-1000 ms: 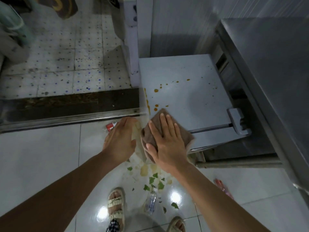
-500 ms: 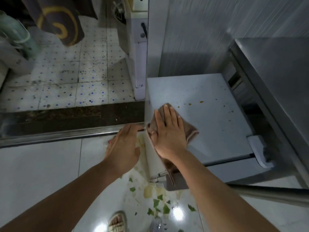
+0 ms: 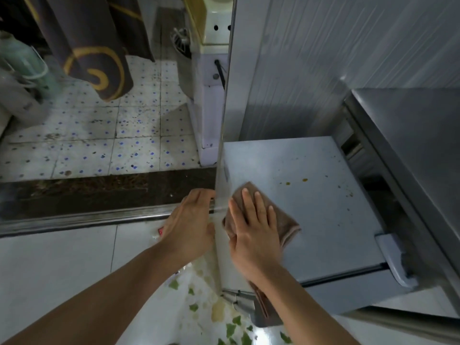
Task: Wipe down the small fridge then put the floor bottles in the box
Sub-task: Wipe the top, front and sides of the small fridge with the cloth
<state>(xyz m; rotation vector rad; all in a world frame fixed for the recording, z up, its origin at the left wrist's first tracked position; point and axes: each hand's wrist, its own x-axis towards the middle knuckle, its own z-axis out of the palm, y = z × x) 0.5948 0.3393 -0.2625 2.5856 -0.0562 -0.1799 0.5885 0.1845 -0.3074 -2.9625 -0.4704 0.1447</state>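
Observation:
The small grey fridge stands low between a wall panel and a steel counter. Its top carries a few brown drips near the back right. My right hand lies flat, fingers spread, pressing a brown cloth onto the front left of the fridge top. My left hand rests open against the fridge's left side, holding nothing. No bottles or box are in view.
A steel counter overhangs the fridge on the right. Green leaf scraps and yellowish spill lie on the white floor below. A dark door track crosses the floor at left, with patterned tiles and a hanging dark cloth beyond.
The right hand has pushed the cloth farther back along the fridge's left edge, and the drips there are gone. The camera has tilted up, so the feet and floor bottle left the view.

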